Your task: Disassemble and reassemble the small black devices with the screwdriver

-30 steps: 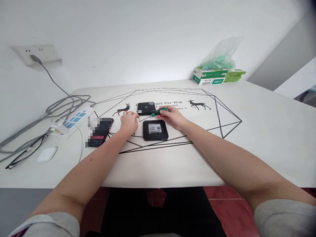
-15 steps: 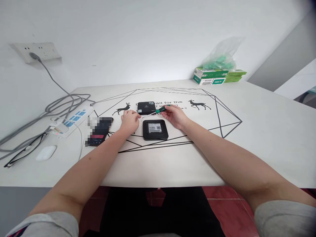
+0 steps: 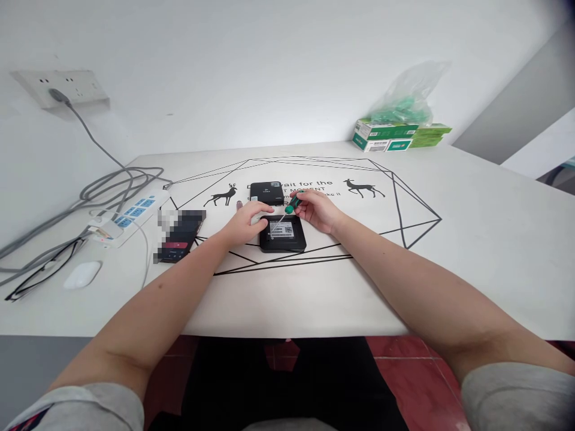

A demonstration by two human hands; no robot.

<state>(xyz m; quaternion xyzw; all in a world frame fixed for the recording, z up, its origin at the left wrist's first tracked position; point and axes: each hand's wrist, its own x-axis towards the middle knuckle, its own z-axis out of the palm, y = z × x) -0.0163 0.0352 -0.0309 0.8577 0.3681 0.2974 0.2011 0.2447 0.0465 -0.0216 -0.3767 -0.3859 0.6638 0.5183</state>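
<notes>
My right hand (image 3: 318, 211) is wrapped around the green-and-black handle of a screwdriver (image 3: 293, 204). The thin shaft slants down to the left, its tip over the left part of a flat black device (image 3: 282, 244). That device lies with its labelled side up, a white sticker in its middle. Beside its upper left corner is my left hand (image 3: 245, 224), thumb and forefinger apart; whether the thumb touches the casing I cannot tell. Just behind lies a black square box (image 3: 266, 193) with small stickers. A small brownish piece (image 3: 239, 205) sits past my left fingers, its kind unclear.
Left of my hands lie a phone (image 3: 182, 236), a white power strip (image 3: 135, 216) with grey cables, glasses (image 3: 45, 272) and a white earbud case (image 3: 83, 275). Green-and-white boxes (image 3: 386, 133) under a clear plastic bag (image 3: 406, 99) stand at the back right.
The screwdriver tip has moved from the mat near my left fingertips down onto the area of the labelled device. My left hand has shifted right and nearer to it, its fingers spreading.
</notes>
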